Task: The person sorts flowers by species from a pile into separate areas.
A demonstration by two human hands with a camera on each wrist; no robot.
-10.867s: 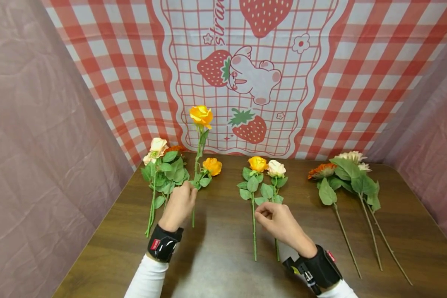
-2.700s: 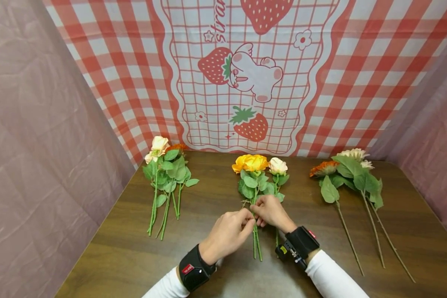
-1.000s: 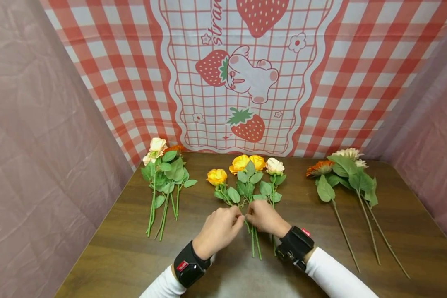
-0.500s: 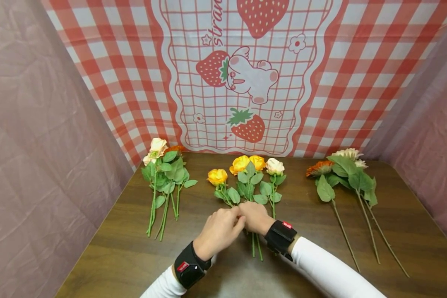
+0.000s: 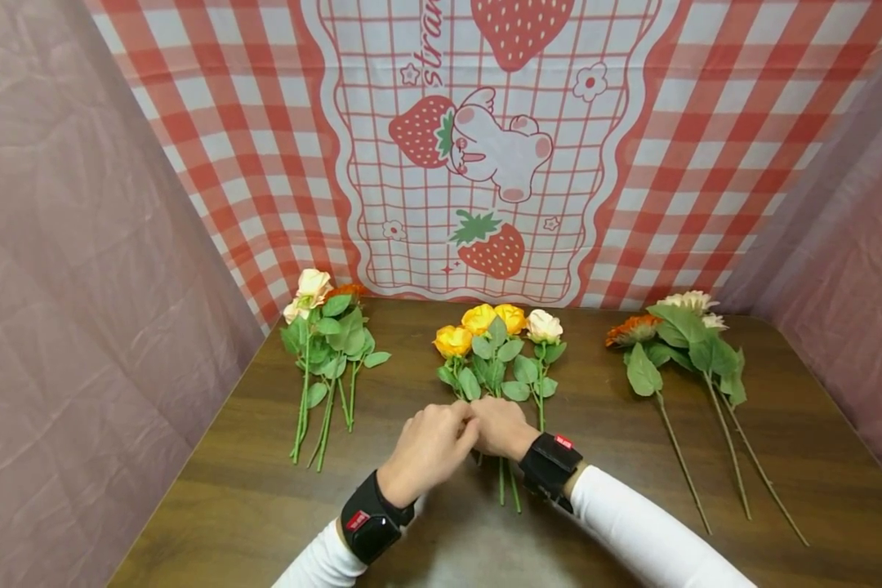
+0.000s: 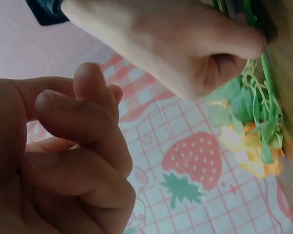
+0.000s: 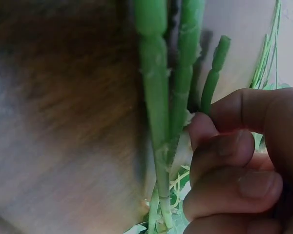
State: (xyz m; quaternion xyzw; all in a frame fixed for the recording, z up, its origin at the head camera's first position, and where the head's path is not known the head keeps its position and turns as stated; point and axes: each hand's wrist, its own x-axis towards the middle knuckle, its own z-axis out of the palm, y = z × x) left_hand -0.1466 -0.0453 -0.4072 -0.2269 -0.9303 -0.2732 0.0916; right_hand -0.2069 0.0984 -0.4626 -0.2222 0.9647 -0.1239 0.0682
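My right hand (image 5: 501, 429) pinches the stem of the leftmost yellow rose (image 5: 452, 341); in the right wrist view the cut end of that stem (image 7: 217, 68) sticks out by the thumb and finger. Two more yellow roses (image 5: 478, 318) lie just right of it, their longer green stems (image 7: 156, 92) passing beside the right fingers and out below the hand. My left hand (image 5: 428, 451) is right up against the right one. In the left wrist view its fingers (image 6: 97, 131) are loosely curled with nothing between them. A cream rose (image 5: 544, 326) lies beside the yellow ones.
On the left of the brown table (image 5: 228, 490) lies a bunch of cream roses (image 5: 314, 286) with an orange flower behind. An orange flower (image 5: 632, 329) and white flowers (image 5: 687, 304) with long stems lie at the right. A checked cloth (image 5: 265, 163) hangs behind.
The left hand brought this yellow rose over from the left bunch. The right hand moved left onto its stem, and the bloom shifted right, closer to the other two yellow roses.
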